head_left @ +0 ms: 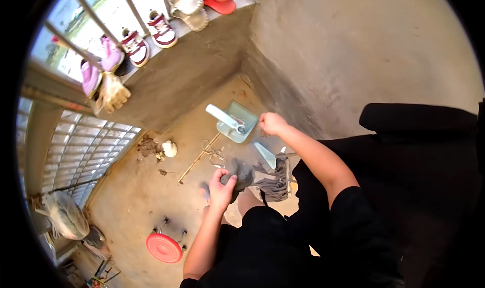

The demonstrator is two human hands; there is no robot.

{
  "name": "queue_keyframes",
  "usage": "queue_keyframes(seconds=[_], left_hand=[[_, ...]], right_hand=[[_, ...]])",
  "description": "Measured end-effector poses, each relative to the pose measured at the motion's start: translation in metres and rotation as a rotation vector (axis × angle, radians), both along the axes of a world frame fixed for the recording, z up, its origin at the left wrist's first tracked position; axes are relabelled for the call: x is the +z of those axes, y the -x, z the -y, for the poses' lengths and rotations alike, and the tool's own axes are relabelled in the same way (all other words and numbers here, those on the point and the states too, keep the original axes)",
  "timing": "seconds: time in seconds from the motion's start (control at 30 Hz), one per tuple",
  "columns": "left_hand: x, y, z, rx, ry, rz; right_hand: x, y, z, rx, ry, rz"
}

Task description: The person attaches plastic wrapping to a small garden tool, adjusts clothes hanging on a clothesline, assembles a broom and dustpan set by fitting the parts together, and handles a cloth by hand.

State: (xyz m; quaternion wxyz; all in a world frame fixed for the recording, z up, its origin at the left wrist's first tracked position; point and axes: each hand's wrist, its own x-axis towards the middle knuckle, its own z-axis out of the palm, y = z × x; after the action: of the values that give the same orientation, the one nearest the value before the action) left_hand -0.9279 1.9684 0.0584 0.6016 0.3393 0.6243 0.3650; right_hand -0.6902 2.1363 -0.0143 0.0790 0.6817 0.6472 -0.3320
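My left hand [221,191] is closed around a bunched dark grey cloth [239,175], held low in front of my legs. Out ahead to the right, my right hand [273,123] is closed too; whatever its fingers may hold is hidden. Just left of that hand, a pale blue-green dustpan [244,115] with a light handle lies over the floor. Under the hands are a light blue wedge-shaped piece [265,155] and a grey strip mop head [275,186].
A red round stool [164,247] stands at lower left. A thin stick [198,159] and debris [149,145] lie on the floor. Several shoes [135,48] and a work glove [113,92] rest on the barred window ledge. A plastic bag [66,216] is far left.
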Motion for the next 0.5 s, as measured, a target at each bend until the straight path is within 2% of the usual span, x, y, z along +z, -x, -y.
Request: queue_keyframes(seconds=[0.03,0.07,0.1,0.13,0.17,0.27,0.3,0.33,0.43,0.47,0.5], left_hand=[[-0.009,-0.014,-0.014,-0.114,0.007,-0.061],[-0.019,-0.022,-0.026,-0.125,0.031,-0.061],[-0.016,-0.021,-0.026,-0.124,-0.036,-0.068],[-0.029,-0.031,-0.032,-0.174,-0.052,-0.065],[-0.039,-0.037,-0.038,-0.187,-0.018,-0.065],[-0.052,-0.047,-0.053,-0.231,0.043,-0.025],[-0.050,-0.046,-0.052,-0.255,0.006,-0.080],[-0.056,-0.056,-0.060,-0.295,0.018,-0.077],[-0.058,-0.062,-0.070,-0.265,0.067,-0.006],[-0.054,-0.066,-0.076,-0.202,0.120,-0.069],[-0.052,-0.069,-0.081,-0.153,0.169,-0.131]], right_hand=[[-0.008,-0.031,-0.005,-0.105,-0.033,-0.062],[-0.037,-0.054,-0.007,-0.212,-0.109,-0.094],[-0.028,-0.056,-0.004,-0.200,-0.142,-0.076],[-0.049,-0.099,0.015,-0.439,-0.239,-0.155],[-0.066,-0.122,0.028,-0.473,-0.378,-0.093],[-0.112,-0.195,0.097,-0.959,-0.315,-0.171],[-0.111,-0.199,0.103,-0.990,-0.320,-0.187],[-0.095,-0.221,0.137,-1.456,-0.107,-0.332],[-0.079,-0.245,0.178,-1.871,-0.051,-0.287],[-0.082,-0.253,0.182,-1.882,-0.041,-0.290],[-0.083,-0.260,0.188,-1.940,-0.142,-0.279]])
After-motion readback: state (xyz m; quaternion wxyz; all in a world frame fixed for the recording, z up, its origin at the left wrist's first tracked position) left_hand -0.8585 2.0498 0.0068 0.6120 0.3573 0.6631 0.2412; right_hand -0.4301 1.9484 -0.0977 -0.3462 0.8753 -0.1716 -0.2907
